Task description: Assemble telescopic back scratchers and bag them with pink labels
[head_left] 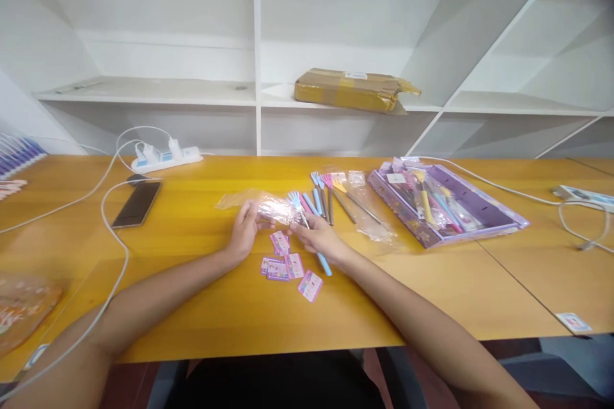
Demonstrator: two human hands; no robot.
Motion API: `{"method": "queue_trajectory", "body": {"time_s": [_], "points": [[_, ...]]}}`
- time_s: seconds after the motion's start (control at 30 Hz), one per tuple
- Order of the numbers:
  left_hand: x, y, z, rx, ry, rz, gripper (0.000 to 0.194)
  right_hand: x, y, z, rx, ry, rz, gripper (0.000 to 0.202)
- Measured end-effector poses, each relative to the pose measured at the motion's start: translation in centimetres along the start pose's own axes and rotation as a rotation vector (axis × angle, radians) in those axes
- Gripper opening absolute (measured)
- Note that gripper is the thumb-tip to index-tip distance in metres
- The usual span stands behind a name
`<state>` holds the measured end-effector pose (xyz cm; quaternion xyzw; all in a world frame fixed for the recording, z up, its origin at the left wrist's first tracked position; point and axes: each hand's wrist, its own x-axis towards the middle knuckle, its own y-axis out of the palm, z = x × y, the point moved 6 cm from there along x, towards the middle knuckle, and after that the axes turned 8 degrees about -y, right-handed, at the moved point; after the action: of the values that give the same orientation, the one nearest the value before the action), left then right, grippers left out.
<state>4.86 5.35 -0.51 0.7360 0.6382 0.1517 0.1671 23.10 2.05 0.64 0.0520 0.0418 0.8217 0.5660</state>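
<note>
My left hand [244, 231] has its fingers closed around a crinkled clear plastic bag [273, 206]. In my right hand [320, 236] is a back scratcher [325, 264] with a light-blue claw head and a light-blue handle; its head points away from me, beside the bag's right end. Whether the head is inside the bag, I cannot tell. Several more back scratchers [338, 199], with blue, pink and yellow heads, lie just beyond my right hand. Small purple-and-pink printed cards [277, 270] are scattered on the table below my hands.
A purple tray [496, 230] of bagged back scratchers stands at the right, with clear bags [371, 208] beside it. On the left are a phone [137, 203], a power strip [189, 155] and loose white cables. A torn cardboard box [345, 89] rests on the shelf behind.
</note>
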Motion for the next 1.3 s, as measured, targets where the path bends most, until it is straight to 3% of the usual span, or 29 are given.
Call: {"method": "queue_trajectory", "body": {"time_s": [0.1, 0.17, 0.3, 0.37, 0.47, 0.6, 0.83, 1.3], "points": [[-0.3, 1.2, 0.8, 0.162, -0.129, 0.169, 0.043, 0.0, 0.5, -0.1, -0.144, -0.056, 0.062, 0.043], [-0.4, 1.4, 1.2, 0.22, -0.161, 0.204, 0.041, -0.1, 0.4, -0.1, -0.182, -0.054, 0.081, 0.046], [0.1, 0.1, 1.2, 0.13, -0.138, -0.003, 0.043, -0.3, -1.6, 1.3, -0.194, -0.161, -0.159, 0.05], [0.3, -0.4, 0.9, 0.077, -0.115, -0.078, 0.045, -0.5, -2.3, 2.3, -0.187, -0.227, -0.212, 0.05], [0.3, -0.3, 0.4, 0.053, -0.085, -0.071, 0.043, -0.7, -2.0, 2.7, -0.235, -0.2, -0.034, 0.05], [0.1, 0.1, 0.0, 0.007, -0.077, -0.034, 0.039, -1.1, -1.4, 2.2, -0.564, -0.185, 0.191, 0.054], [0.2, 0.3, 0.0, -0.011, -0.084, 0.004, 0.037, -0.9, -1.5, 1.0, -0.578, -0.133, 0.217, 0.06], [0.3, 0.5, 1.1, 0.073, -0.157, 0.077, 0.039, -0.8, -1.2, 1.5, -0.723, -0.227, 0.197, 0.049]]}}
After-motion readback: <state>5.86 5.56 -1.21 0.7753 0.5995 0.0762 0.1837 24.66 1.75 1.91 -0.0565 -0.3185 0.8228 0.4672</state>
